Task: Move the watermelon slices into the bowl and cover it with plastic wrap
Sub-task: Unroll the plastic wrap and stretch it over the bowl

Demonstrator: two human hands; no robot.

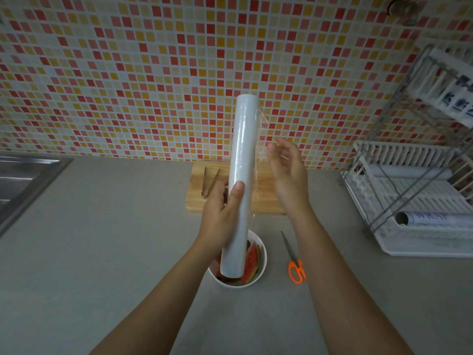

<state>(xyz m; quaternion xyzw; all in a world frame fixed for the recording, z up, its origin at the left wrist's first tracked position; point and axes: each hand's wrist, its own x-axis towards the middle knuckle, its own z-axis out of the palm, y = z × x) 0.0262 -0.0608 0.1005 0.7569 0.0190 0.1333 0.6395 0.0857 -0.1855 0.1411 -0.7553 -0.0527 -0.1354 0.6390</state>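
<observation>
My left hand (222, 208) grips a long white roll of plastic wrap (242, 155) near its lower half and holds it upright above the bowl. My right hand (288, 175) is just right of the roll, its fingertips pinching the loose clear edge of the film (261, 139) that peels off the roll's side. Below the roll stands a white bowl (263, 257) on the counter with red watermelon slices (252, 262) in it; the roll's lower end hides part of the bowl.
A wooden cutting board (266, 198) with metal tongs (208, 183) lies behind the bowl. Orange-handled scissors (294, 262) lie right of the bowl. A white dish rack (419, 201) with another wrap roll (432, 219) stands at the right. A steel sink (23, 180) is at the left.
</observation>
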